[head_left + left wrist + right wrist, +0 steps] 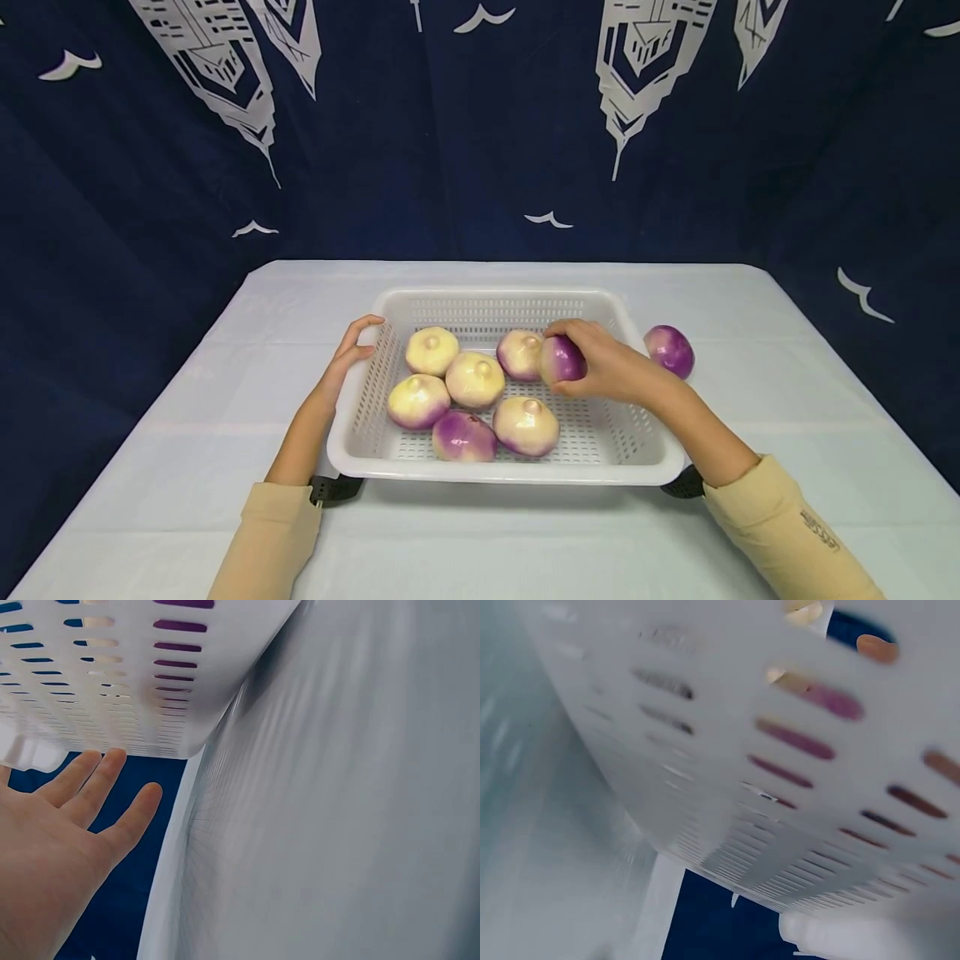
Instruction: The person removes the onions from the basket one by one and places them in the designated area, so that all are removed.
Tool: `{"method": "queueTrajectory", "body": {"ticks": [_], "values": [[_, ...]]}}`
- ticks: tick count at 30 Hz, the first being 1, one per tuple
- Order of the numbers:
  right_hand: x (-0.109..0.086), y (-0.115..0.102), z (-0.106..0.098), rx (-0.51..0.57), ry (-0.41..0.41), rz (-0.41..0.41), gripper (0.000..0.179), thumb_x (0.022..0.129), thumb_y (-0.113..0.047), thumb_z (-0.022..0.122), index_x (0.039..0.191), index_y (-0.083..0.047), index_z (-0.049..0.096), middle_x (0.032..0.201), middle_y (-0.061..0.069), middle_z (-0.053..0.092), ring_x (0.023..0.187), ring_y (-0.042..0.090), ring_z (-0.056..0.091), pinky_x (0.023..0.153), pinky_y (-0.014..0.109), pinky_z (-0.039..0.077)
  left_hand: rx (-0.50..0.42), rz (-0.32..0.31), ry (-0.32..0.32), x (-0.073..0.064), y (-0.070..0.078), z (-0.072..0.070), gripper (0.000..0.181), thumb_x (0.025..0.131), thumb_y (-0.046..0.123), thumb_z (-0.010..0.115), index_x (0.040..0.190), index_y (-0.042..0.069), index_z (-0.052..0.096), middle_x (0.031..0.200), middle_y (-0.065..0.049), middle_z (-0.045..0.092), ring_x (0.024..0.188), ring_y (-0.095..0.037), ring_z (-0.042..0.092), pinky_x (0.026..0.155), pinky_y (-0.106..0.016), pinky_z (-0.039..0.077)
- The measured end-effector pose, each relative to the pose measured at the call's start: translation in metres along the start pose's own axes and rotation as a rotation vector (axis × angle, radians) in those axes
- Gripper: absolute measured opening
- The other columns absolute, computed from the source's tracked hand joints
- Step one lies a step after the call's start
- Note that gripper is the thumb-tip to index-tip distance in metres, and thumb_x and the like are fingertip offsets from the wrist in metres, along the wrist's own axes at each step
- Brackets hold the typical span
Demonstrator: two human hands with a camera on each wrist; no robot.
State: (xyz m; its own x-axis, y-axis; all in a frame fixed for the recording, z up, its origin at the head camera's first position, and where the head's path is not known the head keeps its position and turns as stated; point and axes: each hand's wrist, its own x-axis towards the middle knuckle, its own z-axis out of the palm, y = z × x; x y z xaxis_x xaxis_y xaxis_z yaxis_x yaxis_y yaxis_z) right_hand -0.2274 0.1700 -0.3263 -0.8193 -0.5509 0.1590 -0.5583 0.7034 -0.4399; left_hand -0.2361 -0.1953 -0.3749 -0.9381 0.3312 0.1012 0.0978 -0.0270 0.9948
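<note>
Beige sleeves (776, 525), slotted plastic basket (502, 472), glossy bulbous onions (476, 380)

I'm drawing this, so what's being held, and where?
The right hand holds an onion by its near and far sides; the left hand is at the basket's rim.

You have eight onions (475, 379) and one basket (510, 472). Count two hands (339, 367) (606, 367), two sleeves (273, 529) and one table (525, 542).

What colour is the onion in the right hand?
The onion is purple with a pale yellowish side, best seen in the head view.
</note>
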Motion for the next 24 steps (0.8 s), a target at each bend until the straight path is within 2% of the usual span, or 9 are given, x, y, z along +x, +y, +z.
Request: {"method": "queueTrajectory", "body": {"ticks": [7,13,20,24], "values": [[-0.005,0.000,-0.004,-0.009,0.056,-0.048,0.067,0.070,-0.027,0.073,0.127,-0.009,0.044,0.133,0.012,0.044,0.127,0.028,0.036,0.104,0.047,0.033,-0.024,-0.004,0.003,0.001,-0.001,0.000,0.043,0.083,0.012,0.027,0.121,0.032,0.030,0.138,-0.015,0.017,0.121,-0.040,0.029,0.084,-0.042,0.043],[-0.012,-0.003,-0.005,-0.117,0.158,-0.097,0.064,0.071,-0.025,0.073,0.127,-0.012,0.044,0.140,0.013,0.036,0.129,0.032,0.033,0.096,0.055,0.038,-0.012,-0.005,0.002,0.001,-0.002,0.000,0.045,0.083,0.012,0.027,0.124,0.030,0.029,0.141,-0.017,0.015,0.123,-0.042,0.027,0.086,-0.046,0.042],[-0.022,-0.007,-0.008,-0.227,0.311,-0.233,0.062,0.068,-0.017,0.074,0.124,-0.012,0.048,0.137,0.013,0.039,0.125,0.032,0.038,0.093,0.048,0.044,0.004,-0.005,0.006,0.002,-0.002,-0.001,0.045,0.083,0.013,0.027,0.126,0.028,0.028,0.142,-0.018,0.012,0.126,-0.044,0.024,0.090,-0.055,0.038],[-0.028,-0.009,-0.014,-0.291,0.366,-0.270,0.064,0.064,-0.012,0.076,0.123,-0.011,0.049,0.133,0.014,0.041,0.122,0.033,0.040,0.088,0.049,0.047,0.001,0.001,0.008,0.002,-0.003,-0.001,0.045,0.083,0.013,0.027,0.125,0.029,0.029,0.140,-0.018,0.015,0.123,-0.041,0.027,0.087,-0.050,0.042]]}}
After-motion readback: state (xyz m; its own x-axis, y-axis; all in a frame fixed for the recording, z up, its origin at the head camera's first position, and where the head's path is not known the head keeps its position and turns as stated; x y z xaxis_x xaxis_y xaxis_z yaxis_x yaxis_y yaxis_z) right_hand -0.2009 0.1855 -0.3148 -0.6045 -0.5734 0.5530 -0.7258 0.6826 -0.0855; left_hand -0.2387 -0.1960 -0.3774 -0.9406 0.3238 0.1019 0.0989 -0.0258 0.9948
